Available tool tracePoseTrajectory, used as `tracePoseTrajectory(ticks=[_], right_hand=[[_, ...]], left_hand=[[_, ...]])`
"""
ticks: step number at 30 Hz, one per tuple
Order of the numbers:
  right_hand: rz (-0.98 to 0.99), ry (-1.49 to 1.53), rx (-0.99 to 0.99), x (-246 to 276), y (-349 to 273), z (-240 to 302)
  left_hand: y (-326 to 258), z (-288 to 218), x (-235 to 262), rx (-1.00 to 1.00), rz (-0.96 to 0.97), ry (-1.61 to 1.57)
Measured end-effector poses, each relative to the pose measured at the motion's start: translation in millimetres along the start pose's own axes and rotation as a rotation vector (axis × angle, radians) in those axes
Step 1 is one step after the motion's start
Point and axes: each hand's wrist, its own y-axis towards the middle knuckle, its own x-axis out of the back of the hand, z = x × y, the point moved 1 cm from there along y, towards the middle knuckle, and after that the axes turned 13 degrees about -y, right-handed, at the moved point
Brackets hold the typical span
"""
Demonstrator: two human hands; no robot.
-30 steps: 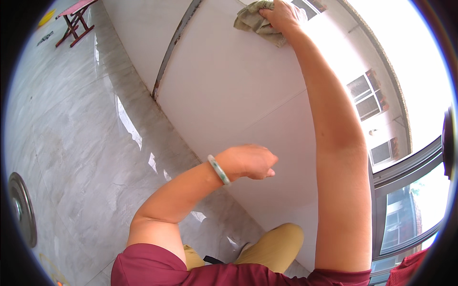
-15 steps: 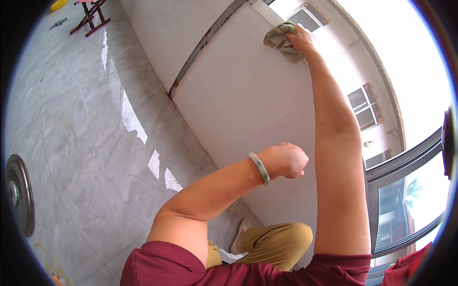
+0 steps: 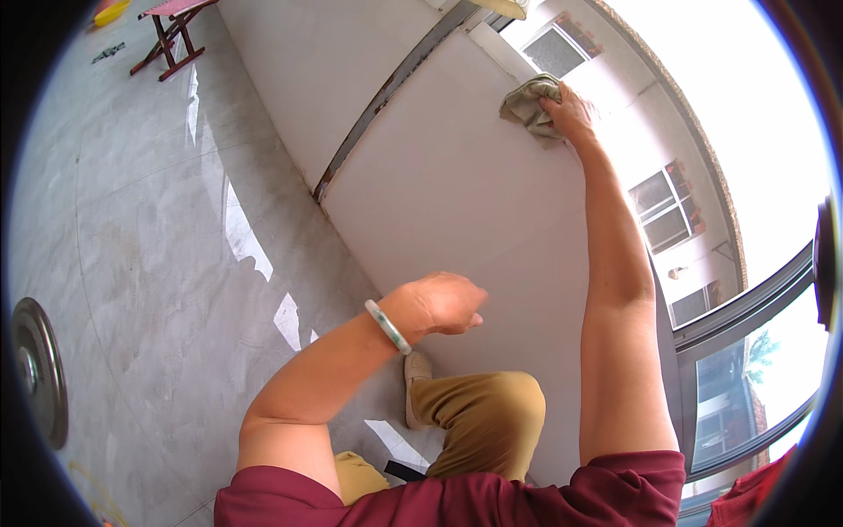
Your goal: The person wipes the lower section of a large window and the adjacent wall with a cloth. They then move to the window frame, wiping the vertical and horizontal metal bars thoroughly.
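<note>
My right hand (image 3: pixel 571 114) is stretched far out at the top of the low white wall (image 3: pixel 448 184), by the window opening. It grips a crumpled grey-green cloth (image 3: pixel 530 107), which rests against the wall's upper edge. My left hand (image 3: pixel 448 303), with a pale green and white bangle (image 3: pixel 388 327) at the wrist, hangs in front of the wall. Its fingers are curled together, slightly smeared, and nothing shows in them. My bent knee in tan trousers (image 3: pixel 492 408) is below it.
A grey window frame (image 3: pixel 746 294) runs along the right. A dark metal strip (image 3: pixel 386 97) divides the wall. On the tiled floor (image 3: pixel 158 246) are a folding stool (image 3: pixel 167 39), a yellow bowl (image 3: pixel 111 12) and a round metal disc (image 3: pixel 39 373). Red fabric (image 3: pixel 746 492) lies lower right.
My right hand and the cloth appear lower and slightly further right as the view shifts. My left hand has moved left, away from my right arm.
</note>
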Motion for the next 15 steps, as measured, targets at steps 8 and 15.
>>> tracePoseTrajectory(ticks=[8, 15], right_hand=[[-0.069, 0.063, -0.012, 26.5, -100.1, -47.0], [-0.031, -0.073, -0.097, 21.5, -89.6, -39.4]], left_hand=[[-48.6, 82.7, 14.4, 0.118, -0.146, 0.01], [-99.4, 114.0, 29.4, 0.326, -0.27, 0.024]])
